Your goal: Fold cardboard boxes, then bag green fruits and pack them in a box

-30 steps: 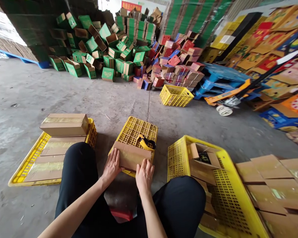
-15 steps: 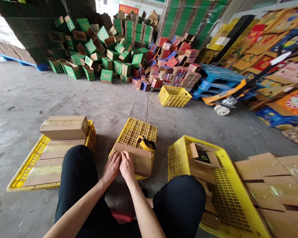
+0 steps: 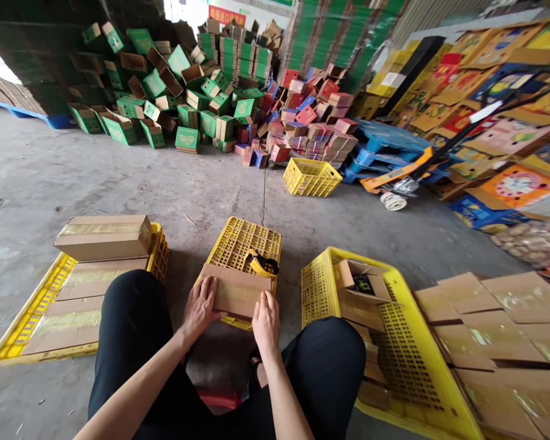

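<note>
A long brown cardboard box [image 3: 241,292] with tape along its top lies on an upturned yellow crate [image 3: 238,235] between my knees. My left hand [image 3: 200,305] wraps the box's left end, its fingers over the top and the thumb along the near side. At the right end, my right hand [image 3: 266,319] grips the near corner with bent fingers. Just behind the box, a yellow and black tape dispenser [image 3: 261,263] rests on the crate, touched by neither hand.
To the left, a yellow crate [image 3: 9,342] carries taped boxes [image 3: 103,238]. On the right, another yellow crate [image 3: 440,391] holds boxes, one with open flaps [image 3: 362,281]. More boxes [image 3: 499,336] lie beyond it. Farther off are a yellow crate [image 3: 311,177], a pallet jack [image 3: 421,165] and heaped cartons [image 3: 201,104].
My right hand has moved from beside my left hand to the box's right end. My left hand has opened out around the left end. The view has shifted slightly right.
</note>
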A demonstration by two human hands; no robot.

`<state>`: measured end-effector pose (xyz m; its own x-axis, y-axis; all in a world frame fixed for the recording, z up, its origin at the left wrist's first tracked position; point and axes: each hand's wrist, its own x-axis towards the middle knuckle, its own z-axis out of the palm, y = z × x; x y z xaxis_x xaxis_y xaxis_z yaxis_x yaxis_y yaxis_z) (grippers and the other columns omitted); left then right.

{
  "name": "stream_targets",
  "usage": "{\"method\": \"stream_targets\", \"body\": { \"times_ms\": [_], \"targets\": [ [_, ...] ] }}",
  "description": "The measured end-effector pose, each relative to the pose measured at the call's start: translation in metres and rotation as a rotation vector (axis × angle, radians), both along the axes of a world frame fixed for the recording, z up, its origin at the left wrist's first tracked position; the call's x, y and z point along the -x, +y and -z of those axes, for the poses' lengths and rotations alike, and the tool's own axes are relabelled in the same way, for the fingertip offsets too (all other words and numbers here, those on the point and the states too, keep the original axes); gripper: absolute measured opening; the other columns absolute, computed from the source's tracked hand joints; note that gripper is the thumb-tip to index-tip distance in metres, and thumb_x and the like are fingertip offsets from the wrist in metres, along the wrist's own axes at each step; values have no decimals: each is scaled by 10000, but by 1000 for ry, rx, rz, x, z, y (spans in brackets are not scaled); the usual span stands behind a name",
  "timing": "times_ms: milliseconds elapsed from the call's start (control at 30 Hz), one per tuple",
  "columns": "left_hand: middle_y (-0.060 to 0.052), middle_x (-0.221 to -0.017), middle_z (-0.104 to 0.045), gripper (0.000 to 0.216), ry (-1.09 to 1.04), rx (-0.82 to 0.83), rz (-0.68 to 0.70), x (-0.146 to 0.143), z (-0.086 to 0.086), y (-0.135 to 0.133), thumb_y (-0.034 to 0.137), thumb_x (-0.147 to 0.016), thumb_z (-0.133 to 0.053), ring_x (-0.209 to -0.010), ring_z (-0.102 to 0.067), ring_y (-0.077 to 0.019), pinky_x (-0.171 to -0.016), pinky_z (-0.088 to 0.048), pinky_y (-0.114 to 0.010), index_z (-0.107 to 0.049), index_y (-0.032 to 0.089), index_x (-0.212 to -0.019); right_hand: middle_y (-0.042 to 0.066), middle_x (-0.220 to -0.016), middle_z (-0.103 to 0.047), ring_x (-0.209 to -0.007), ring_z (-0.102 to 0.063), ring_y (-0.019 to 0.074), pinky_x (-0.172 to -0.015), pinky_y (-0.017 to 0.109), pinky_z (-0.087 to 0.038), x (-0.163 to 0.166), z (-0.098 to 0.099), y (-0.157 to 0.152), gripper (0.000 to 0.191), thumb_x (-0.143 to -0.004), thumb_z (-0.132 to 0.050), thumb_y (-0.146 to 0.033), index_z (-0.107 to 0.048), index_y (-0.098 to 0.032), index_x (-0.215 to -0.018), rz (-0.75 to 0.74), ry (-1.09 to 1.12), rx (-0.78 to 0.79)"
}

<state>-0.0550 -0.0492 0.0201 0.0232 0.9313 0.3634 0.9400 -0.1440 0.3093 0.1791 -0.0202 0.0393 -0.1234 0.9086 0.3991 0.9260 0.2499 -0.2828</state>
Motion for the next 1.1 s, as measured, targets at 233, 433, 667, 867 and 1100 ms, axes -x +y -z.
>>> {"method": "stream_targets", "body": {
  "times_ms": [233, 433, 667, 867, 1100],
  "targets": [
    [-264, -1539, -496, 847, 7, 45, 90, -54, -8, 5, 423, -852, -766, -1449, -409, -452, -1141, -424, -566, -427, 99, -1557, 225, -1342, -631, -1264, -582, 348, -1060, 468, -538, 14, -2, -5, 479, -1037, -320, -137, -598, -85, -1424, 16, -89, 20],
    [-158, -1549, -527, 744, -69, 162, 350, -102, -19, 13, 227, -899, -621, -1440, -443, -338, -1212, -350, -489, -393, 212, -1608, 215, -1307, -647, -1253, -605, 329, -1074, 432, -535, 11, -1, -3, 501, -993, -334, -55, -618, -91, -1404, 27, -114, 5],
    [-165, -1624, -460, 836, -17, 159, 246, -36, -16, 15, 449, -848, -761, -1474, -419, -376, -1196, -378, -516, -440, 217, -1584, 228, -1335, -630, -1274, -590, 345, -1058, 435, -543, 11, 1, -4, 432, -1046, -374, -149, -607, -74, -1402, 36, -130, -29],
    [-130, -1690, -381, 823, 68, 125, 146, 33, 0, -3, 396, -917, -673, -1550, -326, -398, -1188, -404, -530, -330, 217, -1643, 230, -1370, -620, -1301, -586, 334, -1073, 431, -537, 12, 5, -7, 468, -1067, -325, -185, -572, -76, -1450, 51, -99, -19],
    [-279, -1736, -124, 941, 26, -62, 80, 12, 27, -13, 538, -971, -561, -1595, -122, -493, -1206, -345, -660, -157, 48, -1665, 289, -1545, -516, -1495, -437, 389, -1176, 525, -455, 37, 16, -27, 509, -1055, -368, -192, -531, -8, -1500, 68, -103, 31]
  ]
}}
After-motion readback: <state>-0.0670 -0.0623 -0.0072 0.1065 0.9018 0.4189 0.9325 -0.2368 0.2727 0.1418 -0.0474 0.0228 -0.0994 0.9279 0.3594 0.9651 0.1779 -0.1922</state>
